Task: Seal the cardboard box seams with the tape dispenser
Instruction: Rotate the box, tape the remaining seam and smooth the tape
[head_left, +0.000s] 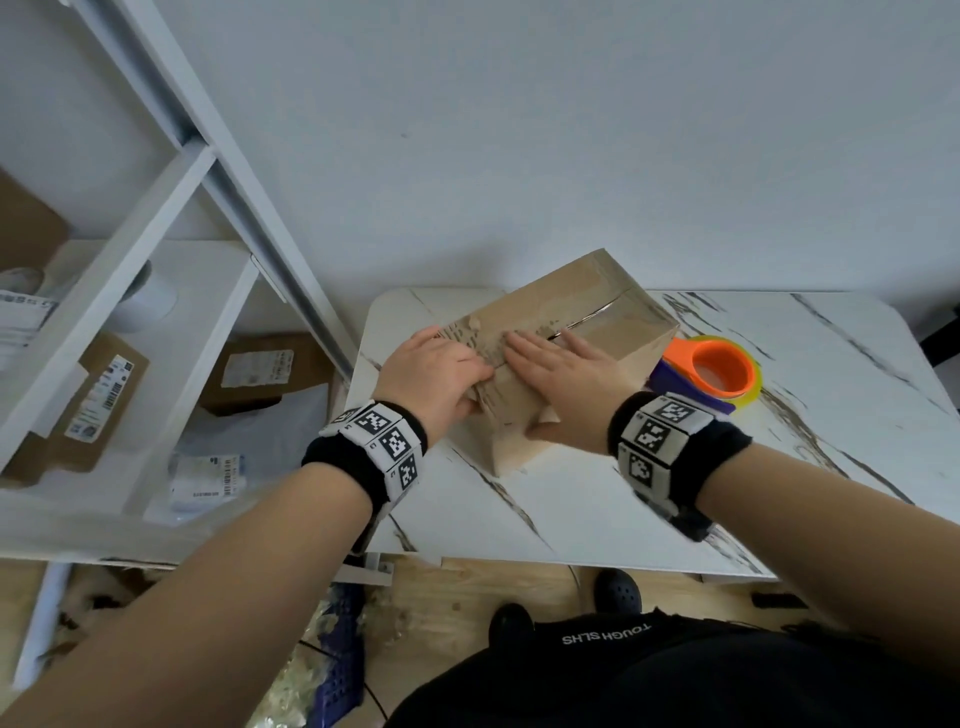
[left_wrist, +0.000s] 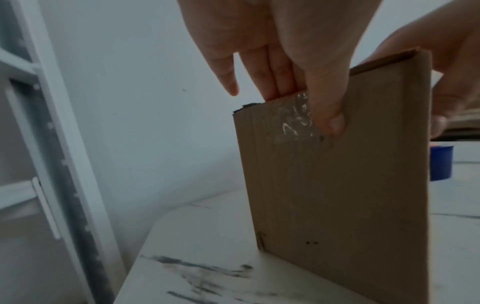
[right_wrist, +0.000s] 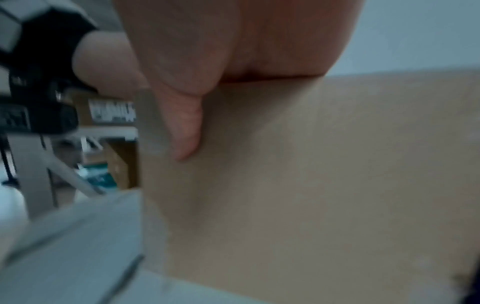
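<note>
A brown cardboard box lies on the white marble table. My left hand rests on the box's near left top with straight fingers. Its thumb presses clear tape onto the end face. Beside it, my right hand lies flat on the top over the taped seam, thumb down the near side. The far stretch of the seam shows a dark gap. The orange and purple tape dispenser sits on the table just right of the box, untouched.
A white shelf unit stands left of the table, holding labelled cardboard boxes and parcels. A plain wall runs behind the table. The table's front edge is close to my body, with wooden floor and clutter below.
</note>
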